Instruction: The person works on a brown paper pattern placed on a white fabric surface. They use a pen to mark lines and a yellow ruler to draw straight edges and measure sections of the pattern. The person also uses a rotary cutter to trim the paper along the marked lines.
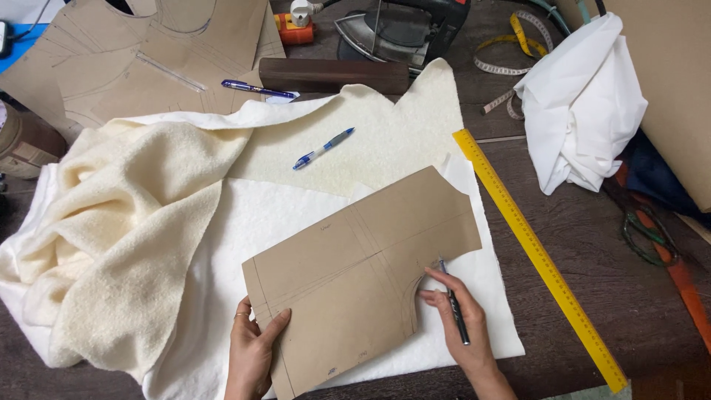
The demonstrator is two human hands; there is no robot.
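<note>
Seen from above, a dark wooden bench [592, 244] carries a spread of white fabric [244, 230], with a thick cream fleece [126, 222] bunched over its left side and running up toward the far edge. On the white fabric lies a brown paper pattern piece [355, 267], flat, with ruled lines crossing it and a curved cut-out along its near right edge. More brown paper pattern pieces [148, 52] lie at the far left of the bench. A crumpled white cloth [585, 111] sits at the far right, near a coiled tape measure [511, 52]. A grey iron [400, 30] stands at the far edge behind a dark wooden block [333, 74]. A long yellow ruler [533, 244] lies diagonally, just beside the right edge of the white fabric. Green-handled scissors [648, 233] lie at the right. The left hand [252, 348] is spread, its fingers pressed flat on the near left corner of the pattern piece. The right hand [455, 318] pinches a black pen [453, 300], its tip at the curved cut-out. A blue-and-grey pen [323, 148] lies on the fleece, and a dark blue pen [255, 90] lies beyond it.
</note>
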